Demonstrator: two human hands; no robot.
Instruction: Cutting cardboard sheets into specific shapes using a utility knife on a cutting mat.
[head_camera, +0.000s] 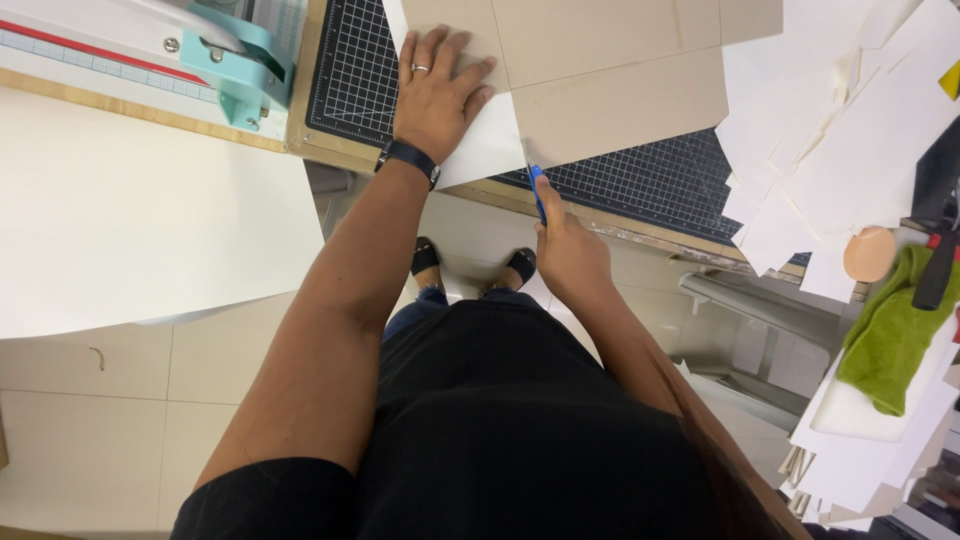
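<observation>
My left hand (436, 92) lies flat, fingers spread, on a white sheet (487, 140) and a tan cardboard piece (610, 70) that rest on a black gridded cutting mat (650, 180). A ring and a dark wristband show on that hand. My right hand (568, 250) is closed around a blue-handled utility knife (537, 190), its blade touching the near edge of the white sheet where it meets the cardboard. Both hands are at the table's near edge.
A teal and white paper trimmer (215, 50) stands at the upper left, above a large white board (140, 210). A heap of white paper offcuts (840, 130) lies at the right, with a green cloth (890, 335) and a round tan pad (868, 253).
</observation>
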